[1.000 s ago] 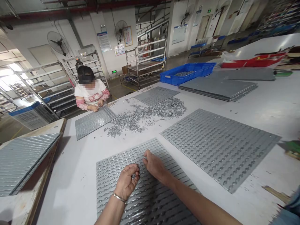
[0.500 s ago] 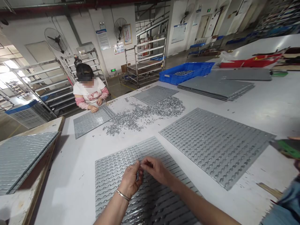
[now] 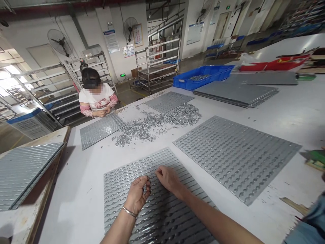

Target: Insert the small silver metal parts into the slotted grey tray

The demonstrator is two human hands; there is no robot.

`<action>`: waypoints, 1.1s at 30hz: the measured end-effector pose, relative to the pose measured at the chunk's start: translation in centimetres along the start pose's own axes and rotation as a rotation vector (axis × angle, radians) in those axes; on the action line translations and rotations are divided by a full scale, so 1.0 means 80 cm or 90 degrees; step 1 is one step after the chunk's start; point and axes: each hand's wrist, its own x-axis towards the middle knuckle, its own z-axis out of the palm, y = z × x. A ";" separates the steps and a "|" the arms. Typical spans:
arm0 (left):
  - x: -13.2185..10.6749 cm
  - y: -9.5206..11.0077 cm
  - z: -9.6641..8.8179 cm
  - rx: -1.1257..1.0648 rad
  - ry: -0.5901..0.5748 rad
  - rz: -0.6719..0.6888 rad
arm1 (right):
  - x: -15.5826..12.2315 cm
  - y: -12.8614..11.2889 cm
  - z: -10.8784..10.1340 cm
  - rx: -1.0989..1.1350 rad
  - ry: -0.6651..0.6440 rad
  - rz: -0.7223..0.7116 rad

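Note:
A grey board with rows of small shiny oval bumps lies in front of me. My left hand, with a bracelet at the wrist, is closed above its middle. Small silvery oval metal pieces show between those curled fingers. Just to the right, my right hand is pinched low over the board's upper part; its fingertips hide whatever may be in them. Beyond the board spreads a heap of loose oval metal pieces.
Another studded board lies to the right, with stacked flat sheets and a blue crate behind. A co-worker sits across the table at a board. More boards are stacked at the left.
My hands have moved apart: the left slightly left and down, the right a little up from the left's fingertips. The co-worker's hands have drawn together, back from their board.

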 end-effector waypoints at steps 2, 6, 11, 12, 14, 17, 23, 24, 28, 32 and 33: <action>-0.001 0.001 0.000 -0.007 0.003 -0.005 | 0.000 0.000 -0.004 -0.006 -0.006 -0.002; -0.003 0.002 0.003 -0.029 0.003 -0.006 | 0.000 -0.001 -0.007 -0.018 -0.023 -0.007; -0.005 0.001 0.006 -0.030 -0.005 0.001 | 0.002 -0.004 -0.005 -0.034 -0.012 0.007; -0.006 0.001 0.006 -0.027 -0.010 0.000 | 0.001 -0.005 -0.006 -0.031 -0.008 0.010; -0.006 -0.001 0.005 -0.023 -0.017 -0.007 | -0.006 -0.008 -0.011 0.018 0.003 0.003; -0.007 -0.006 0.007 -0.024 -0.033 -0.023 | -0.027 -0.013 -0.025 0.190 -0.015 -0.066; -0.009 -0.017 0.022 -0.021 -0.079 -0.004 | -0.049 -0.011 -0.041 0.343 -0.091 -0.071; -0.010 -0.016 0.023 -0.027 -0.062 -0.003 | -0.044 -0.007 -0.040 0.327 -0.073 -0.061; -0.010 -0.009 0.018 -0.031 -0.011 -0.007 | -0.020 0.006 -0.032 0.174 -0.002 -0.052; -0.007 -0.007 0.002 -0.020 -0.020 0.008 | -0.011 0.006 -0.026 0.123 -0.011 -0.067; -0.006 -0.007 -0.002 -0.017 -0.030 0.012 | -0.012 0.005 -0.026 0.117 -0.015 -0.071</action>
